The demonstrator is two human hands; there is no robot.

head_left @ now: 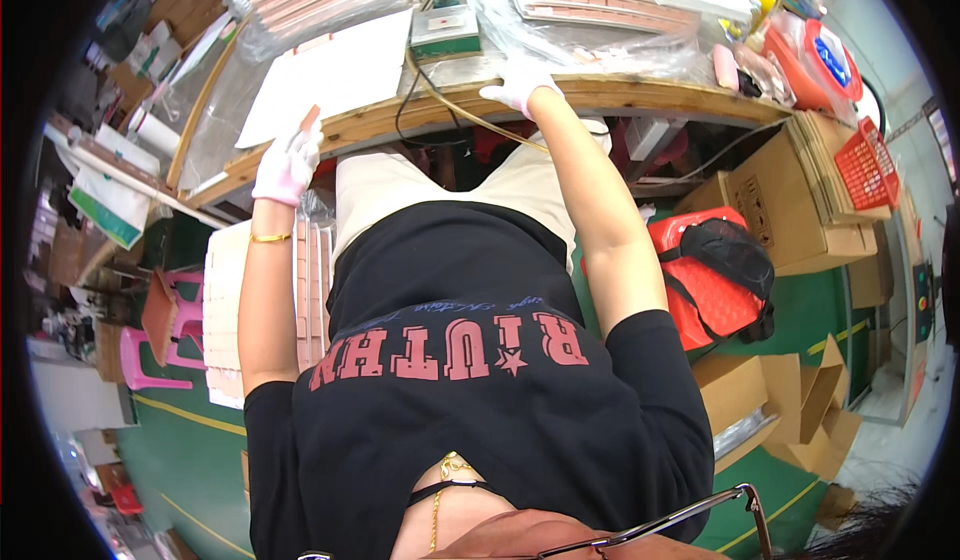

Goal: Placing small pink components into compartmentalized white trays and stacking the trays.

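My left hand (286, 168), in a white glove, is closed on a small flat copper-coloured piece (310, 118) that sticks up from the fingers. It is held beside the table's front edge, near a large white sheet (335, 72) lying on the wooden table (590, 90). My right hand (521, 88), also gloved, rests at the table edge with the thumb stretched to the left and nothing visible in it. Just left of its fingers stands a small green box with a grey top (446, 30). Clear plastic film (600, 52) lies beyond that hand.
Stacks of copper-coloured strips (325, 0) sit at the back of the table. A thin cable (440, 95) hangs over the edge. Right of me are a red stool (690, 305) with a black bag (725, 255) and cardboard boxes (790, 205). Pink stools (140, 355) stand left.
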